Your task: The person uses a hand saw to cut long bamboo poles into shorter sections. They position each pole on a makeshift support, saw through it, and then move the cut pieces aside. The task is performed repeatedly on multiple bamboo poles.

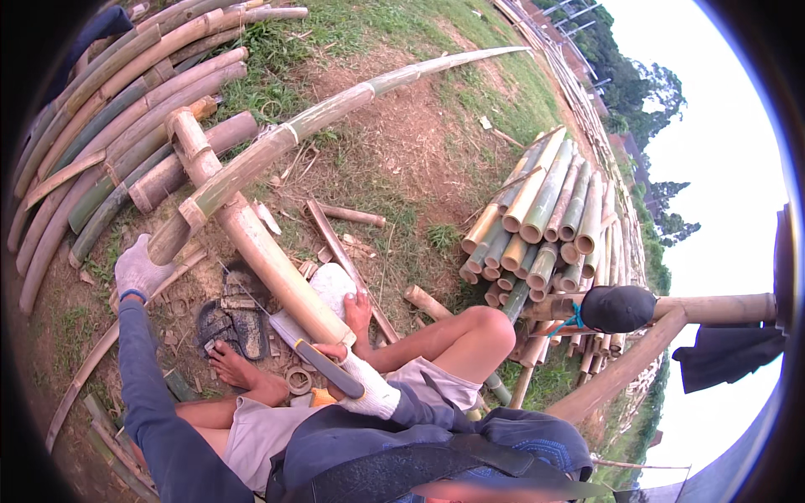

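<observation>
My left hand (141,268), in a pale work glove, is closed around the near end of a long bamboo pole (331,102). The pole stretches away to the upper right and lies across a thick, pale bamboo post (272,267), which slants down toward my lap. My right hand (371,389), also gloved, grips a hand saw (329,367) by its grey and yellow handle. The saw's thin blade points up and left, below the post and apart from the pole. Some of the right fingers are hidden behind the handle.
Thick bamboo poles (126,126) lie stacked at left. A large pile of cut bamboo (545,201) stands at right, near a bamboo frame with a black cap (619,309) on it. Dark sandals (231,323), a whitish stone (333,285) and offcuts surround my bare feet.
</observation>
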A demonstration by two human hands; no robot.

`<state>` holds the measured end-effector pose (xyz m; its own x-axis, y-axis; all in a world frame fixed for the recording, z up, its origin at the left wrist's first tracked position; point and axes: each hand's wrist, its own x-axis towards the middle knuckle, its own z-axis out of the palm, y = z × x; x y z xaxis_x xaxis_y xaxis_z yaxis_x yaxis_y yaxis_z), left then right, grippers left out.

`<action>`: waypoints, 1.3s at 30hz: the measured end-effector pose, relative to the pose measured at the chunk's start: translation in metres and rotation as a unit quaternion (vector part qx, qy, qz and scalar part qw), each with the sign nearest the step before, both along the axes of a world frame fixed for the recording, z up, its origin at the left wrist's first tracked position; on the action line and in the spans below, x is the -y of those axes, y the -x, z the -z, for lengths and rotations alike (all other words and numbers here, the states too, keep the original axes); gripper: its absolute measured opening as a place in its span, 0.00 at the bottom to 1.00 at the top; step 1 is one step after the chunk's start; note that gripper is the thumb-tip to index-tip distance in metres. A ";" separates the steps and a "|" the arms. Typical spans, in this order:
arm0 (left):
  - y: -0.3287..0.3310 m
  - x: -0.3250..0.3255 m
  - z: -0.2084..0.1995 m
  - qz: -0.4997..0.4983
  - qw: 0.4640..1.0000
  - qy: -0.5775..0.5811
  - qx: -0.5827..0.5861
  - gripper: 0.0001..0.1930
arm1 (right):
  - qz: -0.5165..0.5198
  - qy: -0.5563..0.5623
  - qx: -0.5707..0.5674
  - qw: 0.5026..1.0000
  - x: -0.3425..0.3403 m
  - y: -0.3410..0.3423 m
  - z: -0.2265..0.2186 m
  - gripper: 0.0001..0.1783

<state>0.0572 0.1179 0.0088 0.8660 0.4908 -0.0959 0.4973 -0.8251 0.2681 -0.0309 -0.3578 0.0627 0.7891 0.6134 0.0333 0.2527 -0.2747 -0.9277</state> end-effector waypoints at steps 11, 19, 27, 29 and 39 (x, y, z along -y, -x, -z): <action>0.008 0.010 -0.020 -0.006 1.000 0.006 0.013 0.28 | -0.006 -0.053 0.014 0.999 -0.226 -0.153 0.058 0.33; 0.002 0.002 -0.002 0.004 0.999 0.027 0.032 0.28 | -0.012 -0.025 -0.157 0.987 0.017 0.012 -0.012 0.38; 0.005 0.006 -0.021 -0.022 1.000 -0.006 0.017 0.31 | -0.046 0.019 -0.026 0.998 -0.238 -0.181 0.059 0.32; 0.005 0.012 -0.019 0.000 1.000 0.016 0.000 0.32 | -0.027 0.020 -0.013 0.999 -0.202 -0.154 0.072 0.33; 0.013 -0.007 0.009 0.012 1.000 0.002 -0.017 0.32 | -0.027 0.012 0.057 0.998 -0.046 -0.041 -0.016 0.30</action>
<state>0.0446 0.1246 -0.0007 0.8734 0.4704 -0.1263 0.4868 -0.8355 0.2547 0.0099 -0.3120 0.0782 0.7467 0.6567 0.1060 0.3713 -0.2792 -0.8855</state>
